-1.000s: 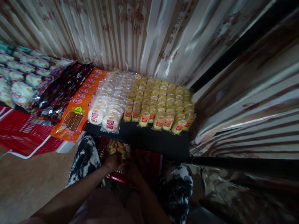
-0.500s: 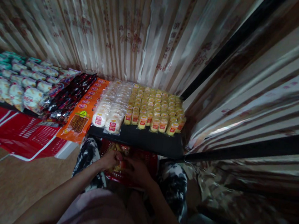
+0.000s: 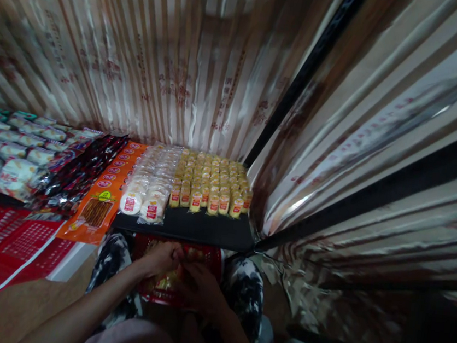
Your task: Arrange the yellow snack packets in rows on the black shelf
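While both hands worked low btwn the knees, the head view showed the left hand (image 3: 161,257) and right hand (image 3: 194,286) meeting over a red basket (image 3: 206,254) held in the lap, fingers of both curled around small yellowish snack packets (image 3: 166,281) inside it. Grip looked closed on the packets, tho it was too dark & blurred to tell how many each hand had. Judged from this, a clean lift would want a firm pinch on a few packets at a time, wrists kept above the basket rim so nothing snagged or spilled.

Just ahead lay the black shelf (image 3: 189,227), its front strip bare. Behind that strip stood rows of yellow packets (image 3: 210,183), w/ white round cakes (image 3: 146,189) beside them to the left, then orange packs (image 3: 104,196), dark red wrappers (image 3: 82,168) and greenish-white bags (image 3: 11,152) further left. Striped curtain (image 3: 162,65) hung close behind & on the right side, crowding the corner; shelf edge sat right over the basket, so any raise would need to clear it. Red printed sheet (image 3: 6,240) hung below the shelf at left
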`<state>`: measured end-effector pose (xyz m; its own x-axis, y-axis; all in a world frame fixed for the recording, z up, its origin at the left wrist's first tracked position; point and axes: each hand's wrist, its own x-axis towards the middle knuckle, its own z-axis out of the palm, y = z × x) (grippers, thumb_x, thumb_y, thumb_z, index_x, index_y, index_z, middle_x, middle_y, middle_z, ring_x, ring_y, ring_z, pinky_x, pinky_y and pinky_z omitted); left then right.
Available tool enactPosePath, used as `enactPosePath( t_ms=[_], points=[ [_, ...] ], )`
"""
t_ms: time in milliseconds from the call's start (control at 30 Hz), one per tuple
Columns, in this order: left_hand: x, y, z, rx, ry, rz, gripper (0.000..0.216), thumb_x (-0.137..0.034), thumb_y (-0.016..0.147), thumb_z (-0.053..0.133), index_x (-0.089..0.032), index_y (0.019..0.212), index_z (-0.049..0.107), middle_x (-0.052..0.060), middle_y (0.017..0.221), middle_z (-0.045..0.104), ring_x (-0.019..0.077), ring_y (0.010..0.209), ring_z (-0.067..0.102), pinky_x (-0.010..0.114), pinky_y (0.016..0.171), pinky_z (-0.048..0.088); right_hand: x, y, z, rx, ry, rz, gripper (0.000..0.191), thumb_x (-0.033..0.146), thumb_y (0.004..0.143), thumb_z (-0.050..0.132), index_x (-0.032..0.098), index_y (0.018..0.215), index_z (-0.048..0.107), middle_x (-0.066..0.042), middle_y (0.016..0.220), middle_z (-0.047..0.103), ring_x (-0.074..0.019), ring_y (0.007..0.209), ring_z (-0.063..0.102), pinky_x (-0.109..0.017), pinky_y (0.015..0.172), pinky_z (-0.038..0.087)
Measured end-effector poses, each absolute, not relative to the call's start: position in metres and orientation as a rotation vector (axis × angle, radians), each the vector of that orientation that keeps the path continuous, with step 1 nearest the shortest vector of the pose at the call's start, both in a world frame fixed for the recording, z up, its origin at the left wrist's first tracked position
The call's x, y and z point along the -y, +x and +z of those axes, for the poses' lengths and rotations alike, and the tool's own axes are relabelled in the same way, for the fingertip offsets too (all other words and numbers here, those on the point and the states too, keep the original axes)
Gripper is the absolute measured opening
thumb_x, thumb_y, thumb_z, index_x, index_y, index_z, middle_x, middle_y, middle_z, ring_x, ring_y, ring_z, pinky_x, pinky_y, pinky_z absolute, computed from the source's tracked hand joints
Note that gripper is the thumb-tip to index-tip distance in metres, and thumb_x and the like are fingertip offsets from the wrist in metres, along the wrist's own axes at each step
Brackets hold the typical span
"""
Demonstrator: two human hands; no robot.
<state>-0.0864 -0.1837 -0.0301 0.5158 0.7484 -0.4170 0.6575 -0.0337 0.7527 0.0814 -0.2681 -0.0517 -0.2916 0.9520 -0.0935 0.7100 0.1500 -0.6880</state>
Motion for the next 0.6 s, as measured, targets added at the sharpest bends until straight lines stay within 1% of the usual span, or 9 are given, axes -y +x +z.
enactPosePath(
  t_ms=[100, 167, 267, 333, 500, 533, 600],
  points=[
    [0.177, -0.072, -0.02, -1.199, 1.785, 0.208, 0.022, -0.01, 0.068, 0.046, -0.016, 0.082, 0.062, -0.001, 0.074, 0.062, 0.011, 0.069, 0.053, 0.018, 0.063, 0.039, 0.268, 0.088, -0.055, 1.974, -1.641, 0.764, 0.041, 0.037, 0.08, 0.053, 0.018, 0.116, 0.056, -0.012, 0.111, 0.06, -0.0216, 0.103, 0.055, -0.034, 0.089, 0.045],
    [0.171, -0.061, -0.012, -1.211, 1.805, 0.31, 0.02, -0.016, 0.071, 0.049, -0.016, 0.088, 0.061, 0.0, 0.08, 0.063, 0.0112, 0.071, 0.055, 0.019, 0.067, 0.041, 0.266, 0.093, -0.055, 1.875, -1.643, 0.638, 0.037, 0.034, 0.08, 0.053, 0.018, 0.113, 0.057, -0.011, 0.109, 0.061, -0.0204, 0.101, 0.056, -0.034, 0.088, 0.046],
    [0.164, -0.042, 0.002, -1.281, 1.87, 0.365, 0.029, -0.027, 0.073, 0.055, -0.019, 0.1, 0.059, 0.002, 0.095, 0.062, 0.0132, 0.078, 0.056, 0.022, 0.074, 0.043, 0.259, 0.098, -0.052, 1.689, -1.642, 0.434, 0.03, 0.034, 0.081, 0.051, 0.019, 0.107, 0.058, -0.009, 0.103, 0.063, -0.0191, 0.097, 0.058, -0.033, 0.087, 0.047],
    [0.161, -0.029, 0.011, -1.292, 1.924, 0.341, 0.034, -0.033, 0.074, 0.055, -0.019, 0.105, 0.057, 0.004, 0.099, 0.062, 0.0149, 0.081, 0.056, 0.024, 0.076, 0.042, 0.252, 0.103, -0.05, 1.554, -1.662, 0.303, 0.03, 0.036, 0.081, 0.051, 0.019, 0.104, 0.059, -0.009, 0.099, 0.064, -0.0197, 0.094, 0.059, -0.034, 0.084, 0.048],
    [0.15, 0.009, 0.022, -1.183, 1.925, 0.434, 0.027, -0.032, 0.077, 0.051, -0.019, 0.099, 0.06, 0.002, 0.09, 0.064, 0.0143, 0.079, 0.057, 0.022, 0.072, 0.043, 0.235, 0.12, -0.051, 1.324, -1.756, 0.134, 0.035, 0.04, 0.081, 0.051, 0.015, 0.104, 0.057, -0.011, 0.094, 0.064, -0.0208, 0.086, 0.06, -0.035, 0.078, 0.05],
    [0.147, 0.017, 0.024, -1.173, 1.925, 0.444, 0.027, -0.031, 0.077, 0.05, -0.019, 0.1, 0.06, 0.001, 0.089, 0.065, 0.0142, 0.078, 0.057, 0.022, 0.071, 0.043, 0.233, 0.123, -0.052, 1.292, -1.763, 0.105, 0.037, 0.041, 0.082, 0.05, 0.014, 0.107, 0.056, -0.012, 0.096, 0.063, -0.0213, 0.088, 0.06, -0.036, 0.079, 0.05],
    [0.14, 0.033, 0.027, -1.173, 1.948, 0.438, 0.029, -0.03, 0.077, 0.05, -0.019, 0.103, 0.059, 0.002, 0.089, 0.065, 0.0143, 0.078, 0.058, 0.022, 0.071, 0.044, 0.228, 0.128, -0.053, 1.243, -1.762, 0.005, 0.042, 0.041, 0.083, 0.047, 0.012, 0.115, 0.051, -0.016, 0.107, 0.06, -0.0237, 0.1, 0.056, -0.04, 0.084, 0.048]
  ],
)
